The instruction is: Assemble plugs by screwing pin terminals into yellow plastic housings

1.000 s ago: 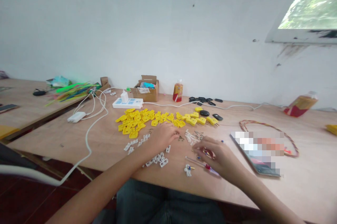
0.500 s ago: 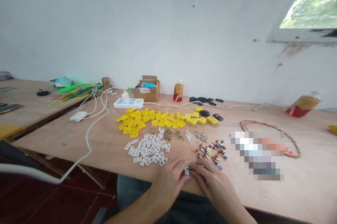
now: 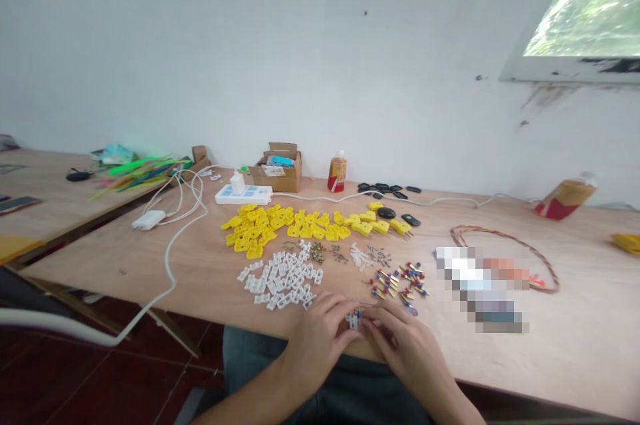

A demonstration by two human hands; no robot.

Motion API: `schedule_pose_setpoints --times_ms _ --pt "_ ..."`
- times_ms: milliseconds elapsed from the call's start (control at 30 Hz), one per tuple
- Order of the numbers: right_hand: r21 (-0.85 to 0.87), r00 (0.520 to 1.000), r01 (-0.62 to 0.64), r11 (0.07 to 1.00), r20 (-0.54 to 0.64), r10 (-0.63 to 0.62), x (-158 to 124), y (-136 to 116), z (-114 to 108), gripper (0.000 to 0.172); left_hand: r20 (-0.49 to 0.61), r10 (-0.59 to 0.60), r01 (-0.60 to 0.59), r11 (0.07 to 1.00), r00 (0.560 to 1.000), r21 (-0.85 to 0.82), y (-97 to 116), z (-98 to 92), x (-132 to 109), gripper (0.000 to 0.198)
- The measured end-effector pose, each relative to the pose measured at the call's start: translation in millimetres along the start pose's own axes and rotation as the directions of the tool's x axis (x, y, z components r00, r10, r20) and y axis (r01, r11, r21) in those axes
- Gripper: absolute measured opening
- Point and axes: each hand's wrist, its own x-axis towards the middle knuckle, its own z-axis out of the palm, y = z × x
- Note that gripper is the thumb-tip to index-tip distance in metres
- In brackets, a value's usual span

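Note:
Close to the table's front edge, my left hand (image 3: 320,335) pinches a small white plastic piece (image 3: 353,322) between thumb and fingers. Against it shows the blue collar of a pin (image 3: 359,314), and the closed fingertips of my right hand (image 3: 403,335) meet it there. Much of both parts is hidden by fingers. A thin grey rod runs along the right fingertips, and a translucent bluish end (image 3: 411,310) shows beyond the knuckles; whether they join I cannot tell. Beside my left hand lies a heap of white plastic pieces (image 3: 280,278). Brass pins with red and blue collars (image 3: 387,282) lie behind my right hand.
Yellow plug shells (image 3: 255,228) and yellow plugs (image 3: 363,228) lie farther back, with small screws (image 3: 317,252) in front. Behind are a power strip (image 3: 243,195), a cardboard box (image 3: 277,175) and a bottle (image 3: 337,172). A twisted cable (image 3: 530,248) curves at the right.
The view has shifted slightly. Both hands stay together at the front edge, and a little more of the white piece shows between the fingertips.

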Motion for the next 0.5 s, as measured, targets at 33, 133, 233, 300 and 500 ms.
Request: schedule_pose_setpoints --times_ms 33,133,233,300,500 --pt "0.009 1.0 0.002 1.0 -0.007 -0.002 0.0 -0.3 -0.3 0.022 -0.003 0.003 -0.003 1.0 1.0 -0.006 0.0 -0.8 0.3 0.033" --pt "0.02 1.0 0.008 1.0 -0.025 -0.008 -0.1 -2.4 -1.1 0.025 -0.019 0.02 -0.02 0.999 1.0 -0.031 -0.4 -2.5 1.3 0.024" --pt "0.026 1.0 0.002 1.0 -0.023 -0.001 0.2 -4.9 -2.2 0.026 -0.046 0.03 -0.032 0.998 0.998 -0.045 -2.0 -2.4 1.6 0.024" --pt "0.035 1.0 0.008 0.999 -0.018 -0.008 0.5 -5.9 -2.8 0.026 -0.055 0.029 -0.033 0.998 0.998 -0.06 -3.2 -1.7 1.4 0.025" --pt "0.046 1.0 -0.013 0.999 -0.009 0.013 -0.3 -3.4 -2.1 0.025 -0.059 -0.034 0.028 0.996 0.998 -0.089 -4.1 -1.3 1.4 0.016"
